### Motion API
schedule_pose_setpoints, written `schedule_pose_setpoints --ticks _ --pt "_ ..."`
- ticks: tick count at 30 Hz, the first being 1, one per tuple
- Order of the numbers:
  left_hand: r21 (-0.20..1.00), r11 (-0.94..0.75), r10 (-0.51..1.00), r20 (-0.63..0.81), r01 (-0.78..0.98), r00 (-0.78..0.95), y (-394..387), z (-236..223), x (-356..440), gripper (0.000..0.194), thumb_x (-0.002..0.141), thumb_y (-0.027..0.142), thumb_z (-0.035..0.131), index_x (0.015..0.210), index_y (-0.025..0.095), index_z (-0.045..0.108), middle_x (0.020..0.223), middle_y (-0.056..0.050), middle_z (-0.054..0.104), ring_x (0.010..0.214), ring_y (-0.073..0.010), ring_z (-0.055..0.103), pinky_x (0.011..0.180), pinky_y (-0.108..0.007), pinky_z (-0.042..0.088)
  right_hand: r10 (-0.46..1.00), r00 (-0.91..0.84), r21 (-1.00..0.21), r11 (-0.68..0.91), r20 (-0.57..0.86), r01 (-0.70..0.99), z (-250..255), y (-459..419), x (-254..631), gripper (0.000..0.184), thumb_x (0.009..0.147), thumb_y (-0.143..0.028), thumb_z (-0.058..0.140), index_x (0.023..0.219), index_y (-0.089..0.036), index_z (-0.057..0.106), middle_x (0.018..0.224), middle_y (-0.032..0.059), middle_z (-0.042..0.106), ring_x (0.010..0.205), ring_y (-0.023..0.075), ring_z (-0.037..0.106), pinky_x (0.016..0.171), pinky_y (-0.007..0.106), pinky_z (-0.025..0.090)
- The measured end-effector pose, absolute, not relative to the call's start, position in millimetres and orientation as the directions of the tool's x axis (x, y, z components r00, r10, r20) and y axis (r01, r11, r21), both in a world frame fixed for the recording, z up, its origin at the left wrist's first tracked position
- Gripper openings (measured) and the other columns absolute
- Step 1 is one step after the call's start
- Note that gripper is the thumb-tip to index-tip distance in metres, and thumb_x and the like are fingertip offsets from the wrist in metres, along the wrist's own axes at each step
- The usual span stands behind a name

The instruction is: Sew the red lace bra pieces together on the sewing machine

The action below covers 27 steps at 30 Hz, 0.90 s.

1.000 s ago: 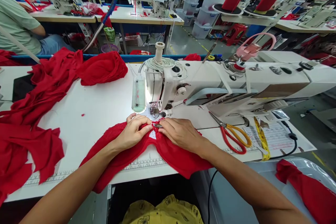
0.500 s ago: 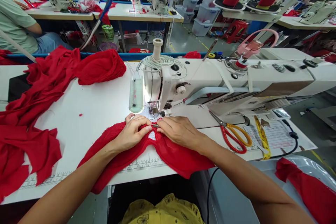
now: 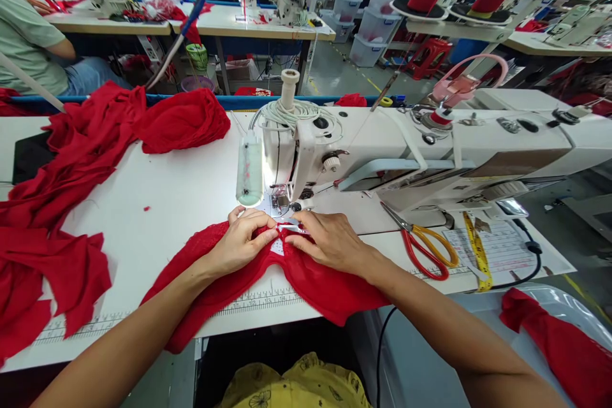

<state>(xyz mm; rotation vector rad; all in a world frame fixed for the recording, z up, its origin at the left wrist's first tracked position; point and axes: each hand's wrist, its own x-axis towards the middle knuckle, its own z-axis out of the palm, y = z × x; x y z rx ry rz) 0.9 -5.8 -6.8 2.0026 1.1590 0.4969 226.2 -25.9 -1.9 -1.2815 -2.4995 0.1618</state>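
- Pinching one garment (image 3: 329,290): the left hand (image 3: 249,234).
- Grasping one metal tool (image 3: 292,227): the right hand (image 3: 332,242).
- Lying on one table (image 3: 191,194), before one machine (image 3: 382,140): the garment.
- At right: one pair of scissors (image 3: 408,227), one tape (image 3: 477,248).

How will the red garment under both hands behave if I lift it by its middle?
The red garment will probably be floppy, since its lower edges droop past the front of the white table. It likely weighs little, looking like thin cloth. Its two wide sides may swing or fold, as a narrow middle joins them.
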Motion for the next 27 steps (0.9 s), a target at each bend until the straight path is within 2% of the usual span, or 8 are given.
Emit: schedule_pose_setpoints --ticks 3,6,10,15,21,27 --pt "0.759 -0.322 0.848 -0.035 0.567 0.528 -6 -7 1 0.021 0.093 0.041 0.050 0.086 0.025 0.062 0.085 0.003 0.064 0.098 -0.0187 0.056 0.118 -0.051 0.008 0.870 -0.453 -0.430 0.491 0.197 0.757 1 -28 223 0.030 0.097 -0.032 0.058 0.125 -0.022 0.057 0.093 0.0014 0.075 0.073 0.0165 0.066 0.065 0.026 0.039" --pt "0.752 -0.342 0.848 -0.011 0.563 0.530 -6 -7 1 0.021 0.093 0.040 0.050 0.086 0.025 0.063 0.082 0.003 0.062 0.095 -0.0184 0.056 0.118 -0.052 0.009 0.877 -0.430 -0.515 0.477 0.217 0.713 3 -29 215 0.017 0.095 -0.026 0.058 0.111 -0.024 0.063 0.086 -0.0015 0.073 0.068 0.0136 0.063 0.064 0.024 0.038" --pt "0.751 -0.349 0.853 0.007 0.561 0.522 -6 -9 0 0.022 0.092 0.041 0.051 0.084 0.024 0.064 0.080 0.003 0.062 0.091 -0.0182 0.056 0.117 -0.054 0.013 0.869 -0.419 -0.502 0.495 0.264 0.709 0 -30 207 0.011 0.096 -0.031 0.058 0.098 -0.022 0.064 0.078 -0.0017 0.070 0.063 0.0132 0.059 0.058 0.024 0.034" --pt "0.747 -0.349 0.851 0.001 0.565 0.525 -5 -11 -1 0.021 0.093 0.038 0.051 0.088 0.024 0.066 0.082 0.002 0.063 0.091 -0.0183 0.057 0.116 -0.053 0.017 0.833 -0.469 -0.471 0.553 0.293 0.687 -5 -29 207 0.011 0.092 -0.019 0.054 0.100 -0.021 0.062 0.084 0.0005 0.071 0.068 0.0138 0.060 0.059 0.024 0.033" --pt "0.765 -0.335 0.849 -0.008 0.550 0.529 -5 -9 -1 0.020 0.092 0.038 0.053 0.087 0.025 0.066 0.086 0.002 0.064 0.098 -0.0194 0.058 0.118 -0.053 0.012 0.851 -0.461 -0.521 0.520 0.251 0.677 -5 -26 206 0.003 0.090 -0.019 0.057 0.091 -0.021 0.059 0.069 -0.0031 0.062 0.058 0.0123 0.049 0.057 0.023 0.029" --pt "0.778 -0.304 0.854 -0.034 0.551 0.520 -5 -6 1 0.020 0.092 0.038 0.053 0.086 0.025 0.067 0.087 0.002 0.067 0.097 -0.0197 0.058 0.118 -0.054 0.010 0.883 -0.409 -0.641 0.455 0.232 0.618 -7 -26 207 0.003 0.086 -0.021 0.056 0.088 -0.023 0.057 0.066 -0.0056 0.055 0.058 0.0116 0.046 0.058 0.023 0.033"
